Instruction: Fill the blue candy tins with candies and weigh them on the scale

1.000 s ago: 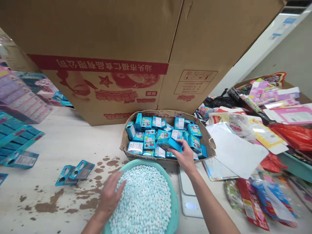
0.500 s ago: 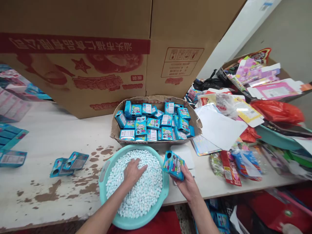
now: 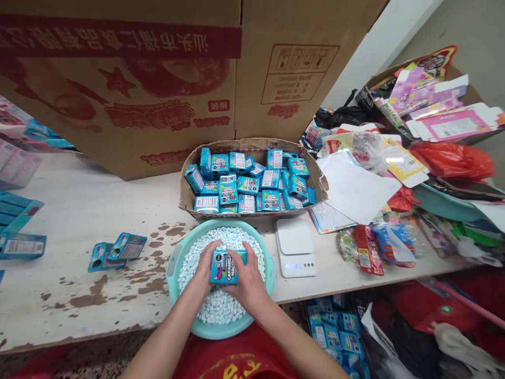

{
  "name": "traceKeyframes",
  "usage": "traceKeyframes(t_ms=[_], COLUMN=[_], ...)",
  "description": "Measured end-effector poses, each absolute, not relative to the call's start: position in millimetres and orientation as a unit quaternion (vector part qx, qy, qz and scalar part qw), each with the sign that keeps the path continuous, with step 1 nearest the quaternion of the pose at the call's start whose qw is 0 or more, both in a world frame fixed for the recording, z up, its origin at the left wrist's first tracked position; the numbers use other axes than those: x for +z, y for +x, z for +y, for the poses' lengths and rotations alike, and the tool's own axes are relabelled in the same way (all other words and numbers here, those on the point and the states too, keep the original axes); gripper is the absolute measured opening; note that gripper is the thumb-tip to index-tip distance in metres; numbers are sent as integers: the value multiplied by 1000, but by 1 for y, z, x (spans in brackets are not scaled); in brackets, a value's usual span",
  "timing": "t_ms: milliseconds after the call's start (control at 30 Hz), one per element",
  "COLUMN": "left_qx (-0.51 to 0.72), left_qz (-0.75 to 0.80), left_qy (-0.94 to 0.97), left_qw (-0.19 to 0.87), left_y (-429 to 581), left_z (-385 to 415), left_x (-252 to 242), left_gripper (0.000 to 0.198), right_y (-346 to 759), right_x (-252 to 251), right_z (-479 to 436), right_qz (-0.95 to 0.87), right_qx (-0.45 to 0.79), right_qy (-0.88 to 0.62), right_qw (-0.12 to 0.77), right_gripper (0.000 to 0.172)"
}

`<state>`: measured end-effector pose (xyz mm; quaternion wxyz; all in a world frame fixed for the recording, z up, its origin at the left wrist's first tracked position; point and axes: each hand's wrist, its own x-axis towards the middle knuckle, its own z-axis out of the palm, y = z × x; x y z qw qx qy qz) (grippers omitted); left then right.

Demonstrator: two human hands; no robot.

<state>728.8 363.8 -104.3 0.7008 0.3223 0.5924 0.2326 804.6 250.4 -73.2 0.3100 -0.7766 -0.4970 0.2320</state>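
Note:
Over a teal basin [image 3: 269,273] of small pale blue-white candies, a small blue box [image 3: 225,267] is held between both hands. My left hand [image 3: 206,265] grips the box's left end. On its right side, the fingers and thumb of my right hand [image 3: 248,279] are closed round it. The box's printed face is turned up; its underside is hidden. Beyond the basin, a cardboard tray [image 3: 185,196] holds several similar blue boxes. A white digital scale [image 3: 296,247] with a lit display sits just right of the basin.
A large carton [image 3: 189,68] stands behind the tray. Two blue boxes [image 3: 128,246] lie left of the basin, with more at the far left. Papers [image 3: 355,184], wrappers and a red bag [image 3: 453,159] are heaped at the right. More blue boxes [image 3: 333,334] show below the table edge.
My right hand has brought the blue box left over the basin. My left hand has left the candies and taken hold of the box. The whole scale now shows. The view has shifted slightly.

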Motion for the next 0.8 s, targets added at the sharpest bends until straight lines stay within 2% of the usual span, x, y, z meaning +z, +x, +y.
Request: traceKeyframes(t_ms=[67, 167, 233, 333, 400, 467, 633, 800], left_qx=[200, 188, 215, 221, 216, 233, 334, 386], left_qz=[574, 540, 535, 538, 531, 499, 391, 418], left_qy=[226, 109, 103, 102, 109, 126, 214, 268], left_qw=[761, 813, 811, 807, 812, 825, 831, 777], left_y=[732, 740, 743, 737, 730, 725, 731, 741], left_z=[365, 367, 368, 370, 371, 370, 361, 354], left_x=[-96, -92, -93, -89, -76, -56, -14, -16], left_gripper=[22, 21, 22, 20, 17, 17, 22, 25], right_y=[808, 818, 826, 837, 842, 844, 831, 816], right_x=[-70, -64, -61, -57, -55, -56, -59, -60], right_z=[253, 252, 247, 235, 226, 221, 223, 232], right_qz=[-530, -568, -574, -528, -472, -420, -412, -428], right_qx=[193, 134, 118, 154, 192, 222, 230, 220], right_qy=[-784, -774, -757, -726, -716, -720, -727, -741], right_qw=[259, 246, 290, 412, 478, 506, 500, 468], right_gripper=[97, 85, 72, 52, 41, 32, 29, 25])
